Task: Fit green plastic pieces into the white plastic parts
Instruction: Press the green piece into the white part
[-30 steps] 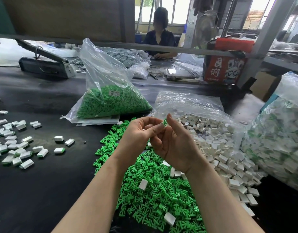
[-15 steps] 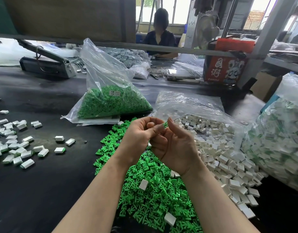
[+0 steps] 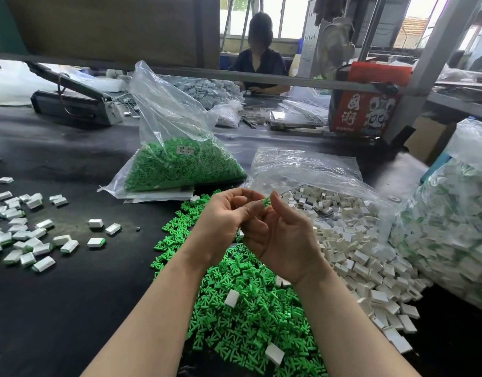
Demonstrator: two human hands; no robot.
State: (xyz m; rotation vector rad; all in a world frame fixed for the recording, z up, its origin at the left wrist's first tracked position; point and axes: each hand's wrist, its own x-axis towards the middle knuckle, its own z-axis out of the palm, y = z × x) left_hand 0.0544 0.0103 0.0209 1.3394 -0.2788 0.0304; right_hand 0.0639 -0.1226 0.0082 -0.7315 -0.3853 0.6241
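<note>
From here I see my left hand (image 3: 223,227) and right hand (image 3: 282,240) raised together over the loose green heap (image 3: 248,308) on the surface (image 3: 71,308); the green piece (image 3: 266,201) sits pinched at the fingertips between them, left fingers curled on it, right thumb touching it; any white part stays hidden; white parts (image 3: 343,240) lie right, beyond.

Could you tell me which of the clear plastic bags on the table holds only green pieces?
The upright clear plastic bag of green plastic pieces behind the loose green pile; the other bags hold white parts.
</note>
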